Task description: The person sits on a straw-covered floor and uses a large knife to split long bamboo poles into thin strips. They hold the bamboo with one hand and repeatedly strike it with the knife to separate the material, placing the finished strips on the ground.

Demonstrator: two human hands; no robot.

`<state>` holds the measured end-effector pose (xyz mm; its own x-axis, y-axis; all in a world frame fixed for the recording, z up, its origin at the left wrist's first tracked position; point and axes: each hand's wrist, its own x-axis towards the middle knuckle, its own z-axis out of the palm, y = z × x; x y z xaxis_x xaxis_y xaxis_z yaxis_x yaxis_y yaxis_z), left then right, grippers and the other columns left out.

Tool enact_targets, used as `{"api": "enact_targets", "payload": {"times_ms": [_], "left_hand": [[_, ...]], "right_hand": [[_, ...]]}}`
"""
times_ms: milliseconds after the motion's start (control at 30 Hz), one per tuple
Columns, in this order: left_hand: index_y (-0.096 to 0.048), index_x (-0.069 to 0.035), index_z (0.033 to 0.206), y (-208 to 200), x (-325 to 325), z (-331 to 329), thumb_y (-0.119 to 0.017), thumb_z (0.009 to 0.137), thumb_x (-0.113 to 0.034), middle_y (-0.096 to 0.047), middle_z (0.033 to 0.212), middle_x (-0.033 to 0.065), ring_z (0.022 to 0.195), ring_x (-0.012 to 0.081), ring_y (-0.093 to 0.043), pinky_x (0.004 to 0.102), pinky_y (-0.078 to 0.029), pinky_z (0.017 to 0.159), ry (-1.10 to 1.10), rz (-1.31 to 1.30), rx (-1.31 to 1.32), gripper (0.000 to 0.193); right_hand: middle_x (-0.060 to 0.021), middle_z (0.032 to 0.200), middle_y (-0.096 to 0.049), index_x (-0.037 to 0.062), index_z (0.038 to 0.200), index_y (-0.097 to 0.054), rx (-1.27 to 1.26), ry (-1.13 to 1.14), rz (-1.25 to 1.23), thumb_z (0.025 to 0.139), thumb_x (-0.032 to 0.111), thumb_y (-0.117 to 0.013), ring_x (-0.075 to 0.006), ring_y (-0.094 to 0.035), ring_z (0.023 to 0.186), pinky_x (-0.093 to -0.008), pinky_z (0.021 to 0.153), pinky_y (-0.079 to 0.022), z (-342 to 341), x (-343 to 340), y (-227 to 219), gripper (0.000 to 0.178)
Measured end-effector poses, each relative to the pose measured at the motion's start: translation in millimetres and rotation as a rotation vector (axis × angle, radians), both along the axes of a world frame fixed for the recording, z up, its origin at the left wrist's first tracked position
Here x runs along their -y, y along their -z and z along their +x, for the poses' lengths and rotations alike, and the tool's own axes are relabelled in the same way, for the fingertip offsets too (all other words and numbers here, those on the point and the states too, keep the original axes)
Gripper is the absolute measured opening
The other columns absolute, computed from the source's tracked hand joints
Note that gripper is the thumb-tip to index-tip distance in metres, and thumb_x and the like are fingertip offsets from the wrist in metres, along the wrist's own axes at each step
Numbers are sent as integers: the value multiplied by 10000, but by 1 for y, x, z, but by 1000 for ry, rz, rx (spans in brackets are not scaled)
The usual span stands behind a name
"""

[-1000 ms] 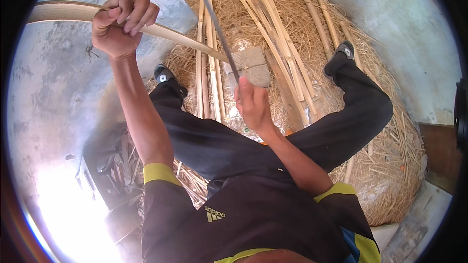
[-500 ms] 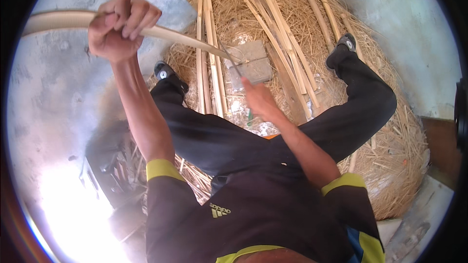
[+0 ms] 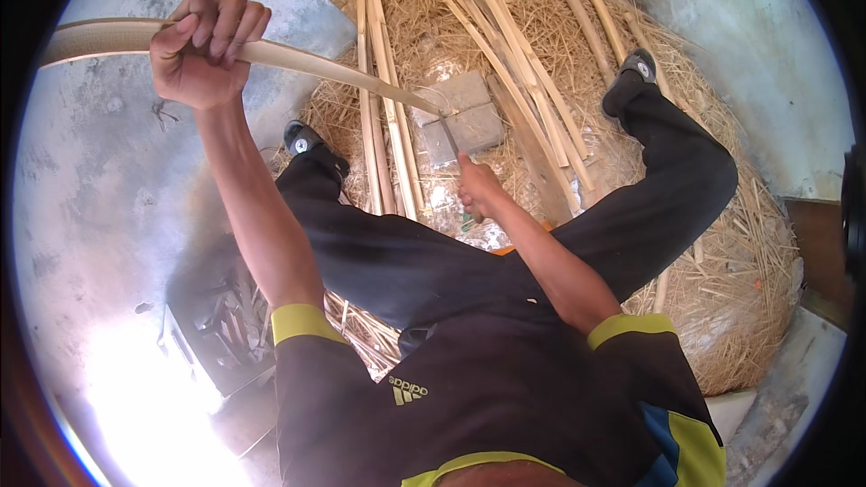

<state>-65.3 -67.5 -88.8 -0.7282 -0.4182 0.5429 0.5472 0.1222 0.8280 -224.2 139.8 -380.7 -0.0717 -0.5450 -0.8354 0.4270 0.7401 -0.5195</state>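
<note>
My left hand (image 3: 200,50), raised at the upper left, is closed around a long, pale bamboo strip (image 3: 347,77). The strip arcs out past the hand to the left edge and slopes down the other way. Its lower end rests on a grey block (image 3: 474,133) between my feet. My right hand (image 3: 480,191) grips a knife (image 3: 450,136) by its handle, and the dark narrow blade meets the strip close to that lower end. How deep the blade sits in the strip cannot be made out.
Split bamboo strips (image 3: 397,140) lie left of the block, and a larger bundle of strips (image 3: 519,54) lies to its right. Thin shavings (image 3: 731,307) cover the floor. Several round poles (image 3: 582,4) rest at the upper right. Both my legs stretch out around the block.
The knife has come down from above the strip to its lower end, and my right hand has shifted slightly right and nearer. My left hand has moved slightly left with the strip.
</note>
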Motion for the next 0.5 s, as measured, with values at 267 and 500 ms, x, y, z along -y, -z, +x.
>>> {"api": "enact_targets", "payload": {"times_ms": [267, 500], "left_hand": [[-373, -97, 779, -2, -2, 1, -392, 902, -645, -386, 560, 35, 453, 156, -331, 280, -316, 511, -745, -67, -37, 561], [-430, 17, 1124, -6, -6, 7, -367, 970, -558, -631, 779, 112, 692, 175, -630, 271, -475, 608, -1215, -560, 92, 598]], "right_hand": [[17, 500, -372, 36, 696, -483, -25, 22, -241, 939, 565, -449, -88, -333, 370, -245, 343, -257, -12, 15, -53, 583], [10, 511, -390, 12, 697, -518, -19, 13, -382, 935, 548, -474, -83, -367, 388, -239, 349, -271, -21, 7, -106, 588]]}}
